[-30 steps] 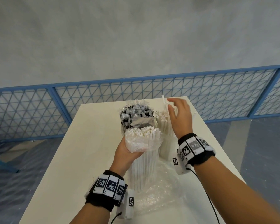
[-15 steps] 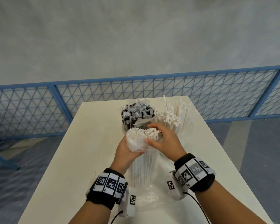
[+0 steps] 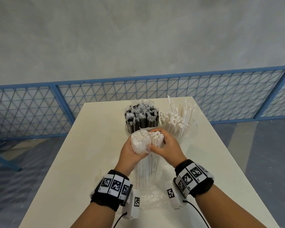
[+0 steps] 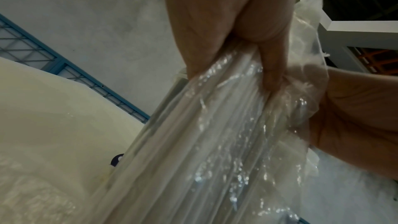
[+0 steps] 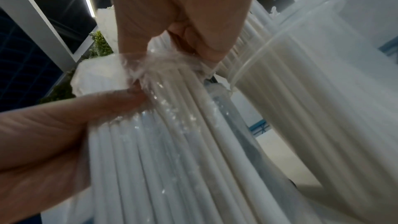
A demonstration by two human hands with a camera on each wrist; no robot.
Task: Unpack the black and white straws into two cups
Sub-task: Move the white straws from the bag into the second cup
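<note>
Where the cream table (image 3: 95,145) stands before a blue mesh fence (image 3: 31,112) and a grey concrete wall (image 3: 138,38), its matte top carries crinkled clear plastic wrap (image 3: 152,197). The bundle of white straws (image 3: 146,170) — slim paper-sheathed tubes in glossy film — stands upright near the table's middle. The left hand (image 3: 130,153) is curled around the bundle's top; the right hand (image 3: 167,145) pinches straws there, fingers clamped. Behind stand two clear cups — black straws (image 3: 141,117) left, loose white straws (image 3: 179,119) right.
</note>
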